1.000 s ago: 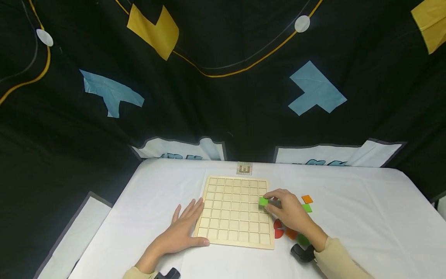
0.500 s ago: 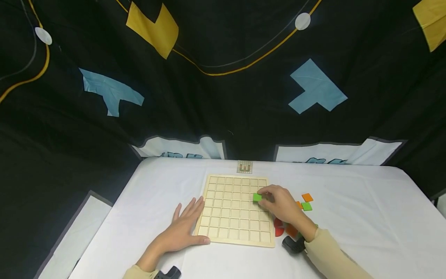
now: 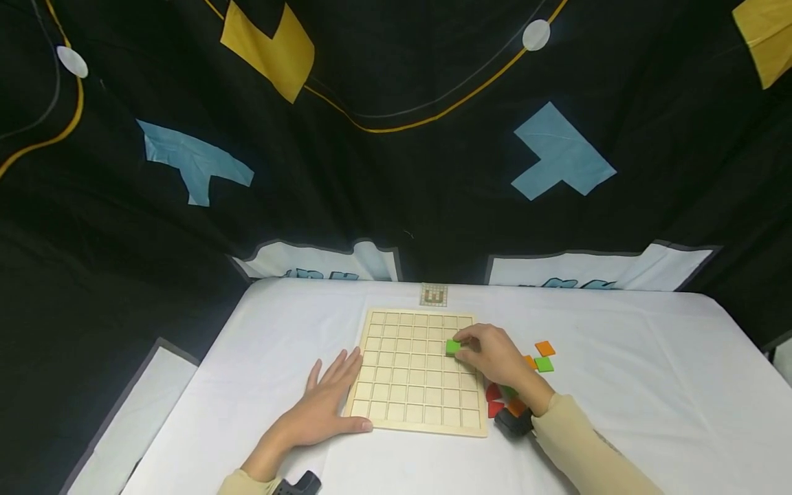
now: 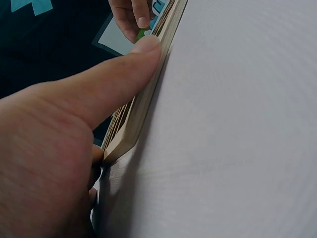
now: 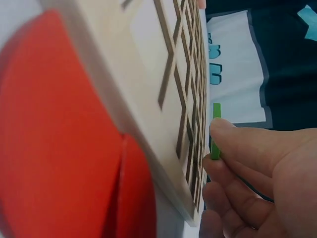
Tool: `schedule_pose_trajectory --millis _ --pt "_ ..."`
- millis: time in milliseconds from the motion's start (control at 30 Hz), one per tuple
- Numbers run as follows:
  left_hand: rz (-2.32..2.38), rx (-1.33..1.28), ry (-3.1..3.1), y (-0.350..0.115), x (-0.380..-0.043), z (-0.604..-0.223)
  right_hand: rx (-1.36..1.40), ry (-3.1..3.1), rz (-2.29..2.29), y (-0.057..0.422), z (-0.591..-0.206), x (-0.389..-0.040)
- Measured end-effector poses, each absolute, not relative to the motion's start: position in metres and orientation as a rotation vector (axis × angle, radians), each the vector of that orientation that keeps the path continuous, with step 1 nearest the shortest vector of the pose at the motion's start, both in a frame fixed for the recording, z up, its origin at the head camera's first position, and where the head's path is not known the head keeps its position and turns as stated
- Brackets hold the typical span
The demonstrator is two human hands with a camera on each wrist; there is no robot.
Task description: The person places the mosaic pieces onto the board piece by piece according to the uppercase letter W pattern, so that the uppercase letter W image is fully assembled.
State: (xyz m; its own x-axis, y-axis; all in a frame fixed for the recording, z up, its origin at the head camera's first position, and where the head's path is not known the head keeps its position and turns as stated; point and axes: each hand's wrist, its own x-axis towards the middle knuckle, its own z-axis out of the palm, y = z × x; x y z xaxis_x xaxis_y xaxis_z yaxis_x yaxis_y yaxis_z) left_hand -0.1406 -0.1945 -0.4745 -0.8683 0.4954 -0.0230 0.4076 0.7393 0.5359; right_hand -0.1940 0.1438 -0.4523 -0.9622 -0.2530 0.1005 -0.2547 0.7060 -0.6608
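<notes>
A pale wooden grid board (image 3: pixel 402 395) lies on the white table. My right hand (image 3: pixel 495 354) pinches a green square tile (image 3: pixel 453 347) between thumb and fingers, close over the board's right half. In the right wrist view the green tile (image 5: pixel 216 131) shows edge-on between the thumb and fingers. My left hand (image 3: pixel 322 412) lies with fingers spread at the board's left side, the thumb along its near corner. In the left wrist view that thumb reaches over the board's edge (image 4: pixel 131 124).
Right of the board lie red pieces (image 3: pixel 493 400), orange tiles (image 3: pixel 545 348) and another green tile (image 3: pixel 544 364). The right wrist partly covers several of them. A small card with a grid pattern (image 3: pixel 434 295) sits beyond the board's far edge. A dark curtain (image 3: pixel 371 192) hangs behind the table.
My right hand has moved left and slightly away with the green tile, from the board's right edge to farther over the grid. The left hand stays in place.
</notes>
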Motion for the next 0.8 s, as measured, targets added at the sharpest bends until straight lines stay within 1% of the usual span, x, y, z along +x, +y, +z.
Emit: schedule_pose_trajectory --millis 200,800 --pt "0.813 0.733 2.764 -0.1946 -0.1407 -0.474 0.407 -2.948 1.094 0.1413 -0.4541 -0.1973" --pt "0.808 0.746 2.779 -0.1954 -0.1406 -0.4755 0.449 -2.973 1.034 0.1403 -0.4539 -0.2024"
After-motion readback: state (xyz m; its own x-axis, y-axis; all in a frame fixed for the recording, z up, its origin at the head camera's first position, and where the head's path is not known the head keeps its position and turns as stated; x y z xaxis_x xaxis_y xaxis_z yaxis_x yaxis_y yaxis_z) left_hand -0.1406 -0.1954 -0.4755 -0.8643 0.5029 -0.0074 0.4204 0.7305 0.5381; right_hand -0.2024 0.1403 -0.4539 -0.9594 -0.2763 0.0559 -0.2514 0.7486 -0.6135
